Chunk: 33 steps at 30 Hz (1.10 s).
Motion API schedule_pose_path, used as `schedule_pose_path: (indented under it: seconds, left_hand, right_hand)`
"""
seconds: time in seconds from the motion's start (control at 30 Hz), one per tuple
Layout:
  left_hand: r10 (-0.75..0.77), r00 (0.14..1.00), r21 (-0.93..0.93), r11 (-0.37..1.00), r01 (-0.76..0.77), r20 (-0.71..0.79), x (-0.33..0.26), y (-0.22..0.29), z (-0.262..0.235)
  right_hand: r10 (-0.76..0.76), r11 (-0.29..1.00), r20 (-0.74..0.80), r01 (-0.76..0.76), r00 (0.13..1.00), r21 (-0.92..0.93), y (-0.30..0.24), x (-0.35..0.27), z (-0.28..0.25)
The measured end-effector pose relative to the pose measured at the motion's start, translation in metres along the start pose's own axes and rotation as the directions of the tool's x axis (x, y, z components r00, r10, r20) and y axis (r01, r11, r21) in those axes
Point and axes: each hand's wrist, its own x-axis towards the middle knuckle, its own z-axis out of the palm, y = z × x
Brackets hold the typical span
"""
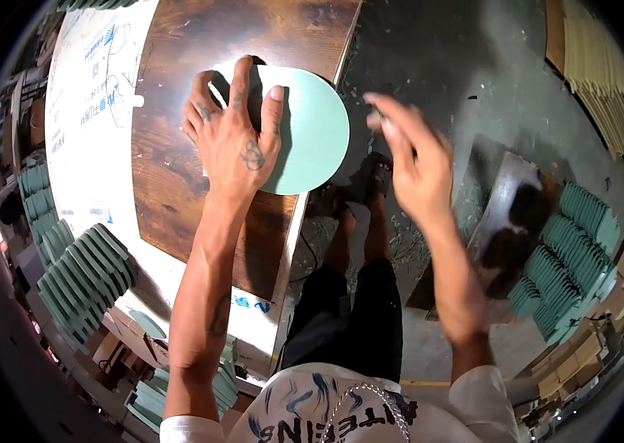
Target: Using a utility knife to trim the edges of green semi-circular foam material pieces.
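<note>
**Left hand pinned a green disc to the bench while the right hand hovered, blurred**

Nearest to me, the person's dark trousers and sandalled feet stood on a littered grey floor. Both bare forearms rose from the lower edge.

The left hand lay flat, fingers spread, pressing down on a pale green round disc. The disc rested on a dark wooden board, near its right edge. That board sat on a white printed sheet covering the bench.

The right hand hung in the air just right of the disc, over the floor. It was motion-blurred; the fingers looked loosely extended and held nothing I could make out, though I could not tell for sure.

Farther out, stacks of similar green pieces stood at the bench's left, with more green stacks on the floor at right.

I judged the work mid-course: one disc was in hand, and I could not tell finished stacks from waiting ones.
</note>
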Motion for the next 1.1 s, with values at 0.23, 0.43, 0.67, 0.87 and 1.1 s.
schedule_pose_path:
  seconds: [0.23, 0.43, 0.67, 0.87, 1.1]
  left_hand:
    - [0.155, 0.972, -0.073, 0.983, -0.171, -0.177, 0.009, -0.006, 0.016]
    - [0.140, 0.967, -0.082, 0.984, -0.160, -0.212, 0.006, -0.009, 0.013]
    - [0.177, 0.958, -0.113, 0.972, -0.207, -0.226, 0.010, -0.007, 0.017]
    - [0.148, 0.957, -0.087, 0.981, -0.174, -0.250, 0.007, -0.014, 0.019]
    - [0.023, 0.994, 0.297, 0.955, 0.011, -0.110, 0.001, -0.001, 0.009]
  right_hand:
    - [-0.318, 0.897, 0.313, 0.390, 0.895, -0.205, 0.025, 0.079, 0.005]
    - [-0.294, 0.892, 0.195, 0.341, 0.936, -0.296, 0.007, -0.003, 0.005]
    - [-0.251, 0.941, -0.028, 0.237, 0.968, -0.243, 0.014, -0.013, 0.018]
    - [-0.253, 0.926, -0.044, 0.228, 0.967, -0.300, 0.005, -0.017, 0.034]
    - [-0.034, 0.993, -0.186, 0.012, 0.982, -0.115, -0.022, -0.077, 0.062]
